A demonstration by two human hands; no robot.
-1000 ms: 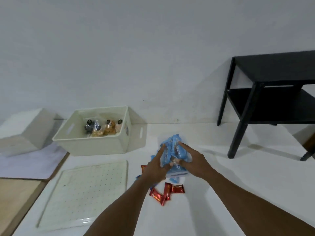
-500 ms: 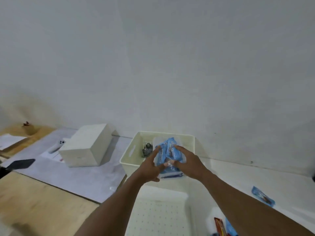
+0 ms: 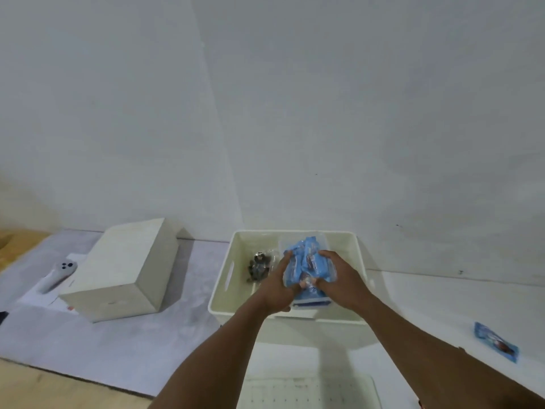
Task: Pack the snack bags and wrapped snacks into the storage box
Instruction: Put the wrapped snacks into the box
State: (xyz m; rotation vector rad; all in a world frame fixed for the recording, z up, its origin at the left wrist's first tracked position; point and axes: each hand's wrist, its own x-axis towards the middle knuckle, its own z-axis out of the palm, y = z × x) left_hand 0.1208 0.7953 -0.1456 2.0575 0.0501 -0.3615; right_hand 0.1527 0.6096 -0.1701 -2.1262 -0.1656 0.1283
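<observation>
A clear bag of blue wrapped snacks (image 3: 306, 262) hangs over the open cream storage box (image 3: 224, 286). My left hand (image 3: 278, 286) grips its left side and my right hand (image 3: 343, 283) grips its right side, both just above the box's inside. A small snack bag with dark contents (image 3: 259, 265) lies in the box at the left. One loose blue wrapped snack (image 3: 496, 341) lies on the white surface to the right.
An upturned cream box (image 3: 124, 273) stands left of the storage box, with a grey handheld controller (image 3: 57, 276) beside it. A white perforated lid (image 3: 306, 391) lies in front of the box. A plain wall rises right behind.
Both hands carried the blue snack bag from the table to over the storage box and lowered it slightly into the opening. The view swung left, losing the black table and red snacks.
</observation>
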